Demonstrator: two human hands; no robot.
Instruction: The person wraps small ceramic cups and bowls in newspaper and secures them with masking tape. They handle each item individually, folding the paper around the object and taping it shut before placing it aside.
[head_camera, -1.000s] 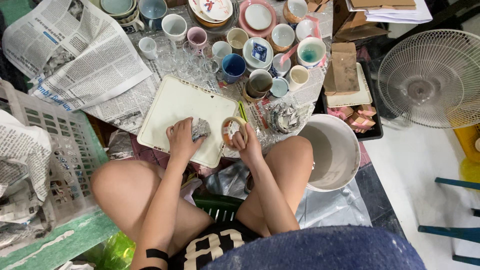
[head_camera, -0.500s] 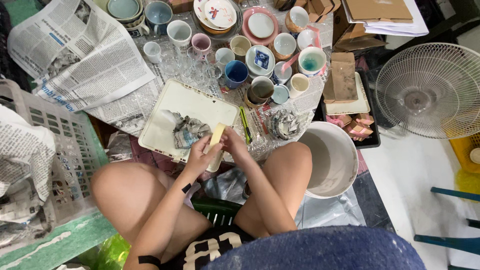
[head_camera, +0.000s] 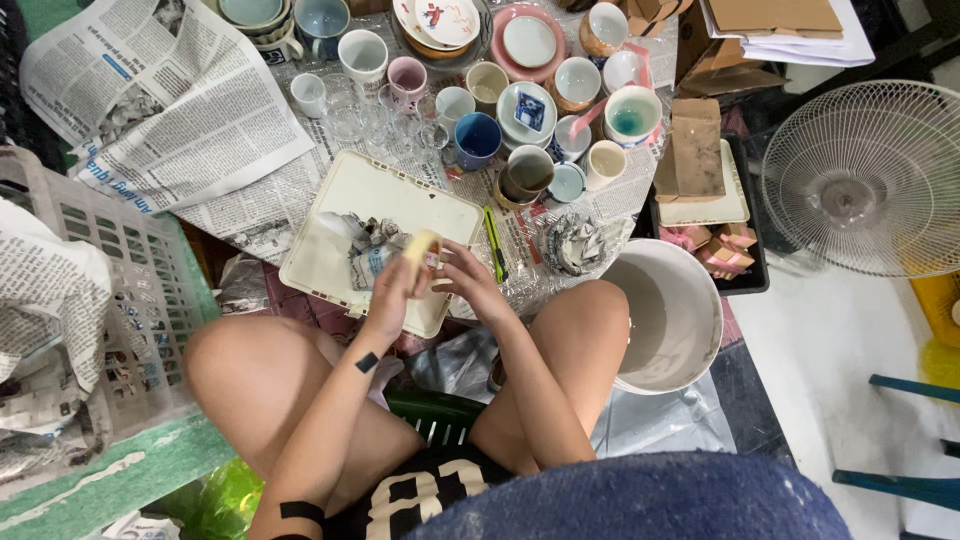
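Left hand gripping round cream masking-tape roll, held edge-on above near right part of cream plastic tray lid. Right hand fingers pinched at roll's edge, probably to find the tape end. Crumpled newspaper-wrapped bundle parked on lid just left of hands, within reach. Cups crowded far side; white bucket right.

Tape roll now between both hands, newspaper bundle released.
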